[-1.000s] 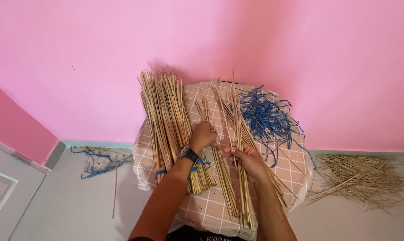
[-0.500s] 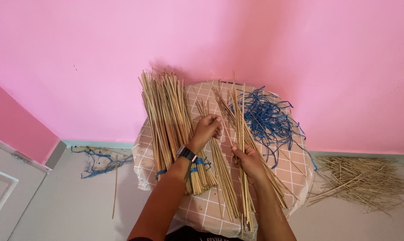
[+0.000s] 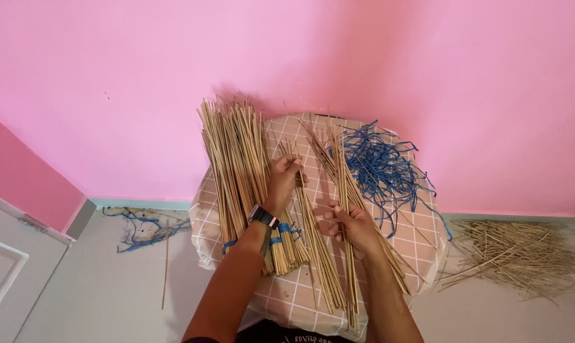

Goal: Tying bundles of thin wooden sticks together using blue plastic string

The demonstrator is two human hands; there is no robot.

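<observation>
While the left hand (image 3: 284, 181) lies flat with its fingers stretched over the far end of a thin row of sticks (image 3: 313, 235), the right hand (image 3: 350, 225) is loosely curled round a small bunch of sticks (image 3: 345, 184), thumb on top, gripping them near their middle. Both lots lie lengthwise on the bench (image 3: 421, 248), which is covered with a pink cloth in a white grid. The thin row runs from under the left palm towards the near edge; the gripped bunch sits just to its right, its near ends reaching past the bench edge and its far ends fanning out towards the wall. A dark wristwatch (image 3: 264, 217) sits on the left wrist.

Left of the left hand rests a thick tied bundle of sticks (image 3: 236, 165), bound near its near end with blue string (image 3: 281, 230), its far tips spreading past the bench against the pink wall (image 3: 141, 76). At the far right of the bench lies a tangle of blue string strips (image 3: 379, 168), touching the fanned stick tips. On the floor to the right, a loose heap of sticks (image 3: 516, 254) lies well apart from the bench; on the floor to the left lie a few blue scraps (image 3: 138, 230) and a single stick (image 3: 165, 267).
</observation>
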